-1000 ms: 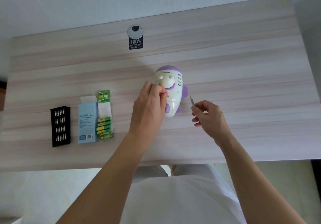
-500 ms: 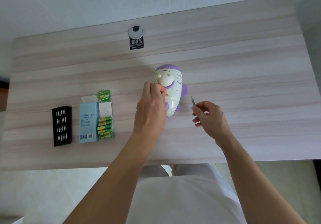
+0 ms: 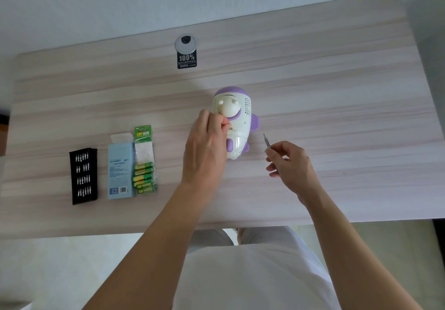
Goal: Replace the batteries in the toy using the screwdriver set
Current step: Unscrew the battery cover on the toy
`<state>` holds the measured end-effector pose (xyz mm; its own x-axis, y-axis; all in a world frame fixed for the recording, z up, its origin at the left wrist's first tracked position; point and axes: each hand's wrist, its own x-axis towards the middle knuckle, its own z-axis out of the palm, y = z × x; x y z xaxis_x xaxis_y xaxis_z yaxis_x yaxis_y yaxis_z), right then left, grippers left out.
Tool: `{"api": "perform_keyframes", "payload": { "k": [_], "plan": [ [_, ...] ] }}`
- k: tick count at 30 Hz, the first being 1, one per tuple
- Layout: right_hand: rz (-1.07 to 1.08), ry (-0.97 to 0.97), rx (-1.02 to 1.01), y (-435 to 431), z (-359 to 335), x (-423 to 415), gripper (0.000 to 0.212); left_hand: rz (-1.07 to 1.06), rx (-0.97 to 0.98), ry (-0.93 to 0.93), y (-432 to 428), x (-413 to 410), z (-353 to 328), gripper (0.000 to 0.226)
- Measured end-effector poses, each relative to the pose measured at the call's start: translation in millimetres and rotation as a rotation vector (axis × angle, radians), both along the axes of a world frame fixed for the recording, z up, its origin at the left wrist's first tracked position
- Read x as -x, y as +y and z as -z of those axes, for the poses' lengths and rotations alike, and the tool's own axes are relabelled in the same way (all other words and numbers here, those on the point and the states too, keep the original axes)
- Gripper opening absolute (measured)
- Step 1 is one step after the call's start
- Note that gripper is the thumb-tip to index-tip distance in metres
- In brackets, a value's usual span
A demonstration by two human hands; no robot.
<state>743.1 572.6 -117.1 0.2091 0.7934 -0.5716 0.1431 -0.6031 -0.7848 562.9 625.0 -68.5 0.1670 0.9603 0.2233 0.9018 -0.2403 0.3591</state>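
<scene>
While the toy (image 3: 237, 122) lies flat near the middle of the frame on the wooden table (image 3: 337, 93), the left hand (image 3: 207, 146) is on its lower half. Its thumb and fingertips are pinched on some tiny bit of the toy by the battery cover. Could be a screw or the cover's edge, too small to tell.

The right hand (image 3: 289, 163) sits just right of the toy, not touching it. Its fingers are curled round the thin screwdriver (image 3: 267, 142), tip pointing up-left in the air.

So my guess is we're early on, at the unscrewing/opening stage. The fresh green batteries (image 3: 144, 175) sit in their pack at the left of the frame, beside a blue box (image 3: 120, 170) and the black bit holder (image 3: 83, 176). Swapping cells, closing up and rescrewing all look undone.
</scene>
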Motion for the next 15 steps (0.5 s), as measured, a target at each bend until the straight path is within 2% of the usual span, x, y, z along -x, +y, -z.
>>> {"api": "perform_keyframes", "payload": {
  "k": [3, 5, 10, 15],
  "plan": [
    [0.039, 0.012, -0.017, 0, -2, 3, 0.011, 0.051, -0.072, 0.004, 0, 1, 3, 0.004],
    [0.159, 0.071, -0.038, 6, -5, 10, 0.013, 0.068, -0.074, -0.037, 1, 1, 4, 0.003],
    [0.446, 0.416, -0.005, 39, -18, 33, 0.012, 0.076, -0.067, -0.048, 3, 1, 3, 0.004],
    [0.376, 0.401, -0.025, 58, -16, 45, 0.023, 0.066, -0.055, -0.01, 4, 1, 6, 0.0]
  ]
}}
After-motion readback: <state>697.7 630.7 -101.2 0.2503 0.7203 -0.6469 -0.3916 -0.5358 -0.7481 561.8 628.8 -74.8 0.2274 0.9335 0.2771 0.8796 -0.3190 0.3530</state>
